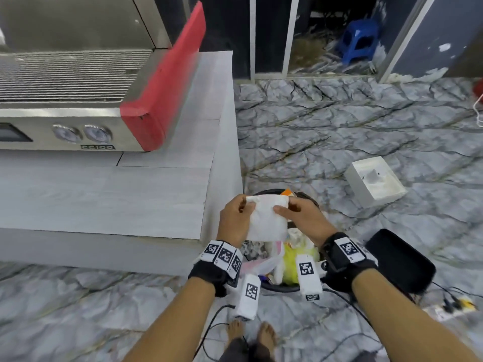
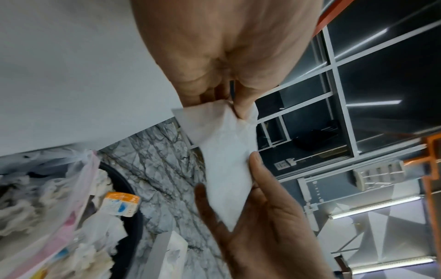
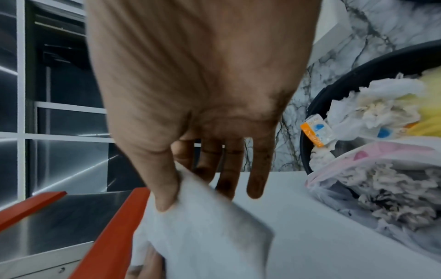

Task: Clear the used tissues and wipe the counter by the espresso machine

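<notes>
You hold a white tissue [image 1: 265,218] between both hands above the black bin [image 1: 281,287], just off the corner of the grey counter [image 1: 104,199]. Your left hand [image 1: 234,218] pinches its upper left edge between thumb and curled fingers, while your right hand [image 1: 300,216] pinches the right side with the thumb on top. The bin holds crumpled tissues [image 3: 372,107] and bags, and the espresso machine [image 1: 78,95] stands well back on the counter.

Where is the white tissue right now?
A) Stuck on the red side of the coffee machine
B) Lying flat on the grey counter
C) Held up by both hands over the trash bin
C: the left hand and right hand both pinch the white paper tissue above the black round trash bin.
</notes>
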The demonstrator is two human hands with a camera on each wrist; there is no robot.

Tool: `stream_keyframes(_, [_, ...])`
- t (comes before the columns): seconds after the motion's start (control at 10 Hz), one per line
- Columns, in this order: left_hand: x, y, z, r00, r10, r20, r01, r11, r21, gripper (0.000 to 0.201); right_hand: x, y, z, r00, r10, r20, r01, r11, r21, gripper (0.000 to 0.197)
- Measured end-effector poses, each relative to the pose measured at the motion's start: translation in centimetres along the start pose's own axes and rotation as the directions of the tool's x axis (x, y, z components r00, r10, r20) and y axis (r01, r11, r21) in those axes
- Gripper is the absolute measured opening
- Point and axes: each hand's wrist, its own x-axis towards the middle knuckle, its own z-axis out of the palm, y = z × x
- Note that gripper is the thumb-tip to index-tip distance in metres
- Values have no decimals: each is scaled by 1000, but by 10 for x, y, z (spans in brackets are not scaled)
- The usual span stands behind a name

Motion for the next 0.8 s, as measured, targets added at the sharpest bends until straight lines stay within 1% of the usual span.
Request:
stream_keyframes(0.1, [6, -36, 24, 996, -79, -37, 83, 990, 117, 18, 19, 37, 0, 997, 27, -78, -44, 972, -232, 40])
stream_keyframes(0.2, [18, -78, 49, 984, -171, -50, 176, 974, 145, 19, 42, 85, 3, 989, 84, -121, -119, 941, -317, 43])
stream_keyframes(0.3, [32, -112, 63, 973, -226, -54, 232, 956, 181, 18, 63, 126, 9, 981, 144, -133, -184, 910, -371, 47])
stream_keyframes(0.4, [48, -144, 73, 954, -293, -60, 299, 937, 179, 16, 85, 162, 17, 968, 205, -147, -246, 900, -359, 47])
stream_keyframes(0.5, [70, -174, 79, 933, -349, -82, 359, 916, 177, 21, 106, 192, 26, 956, 248, -158, -288, 895, -339, 37])
stream_keyframes(0.6, [92, -203, 86, 915, -390, -104, 402, 901, 161, 21, 129, 218, 31, 947, 290, -138, -319, 901, -294, 26])
stream_keyframes(0.7, [106, -220, 91, 898, -423, -124, 434, 898, 78, 27, 143, 235, 33, 925, 348, -150, -374, 904, -209, 34])
stream_keyframes(0.8, [111, -225, 92, 893, -410, -186, 428, 901, 70, 41, 150, 246, 34, 914, 362, -184, -396, 896, -202, 42])
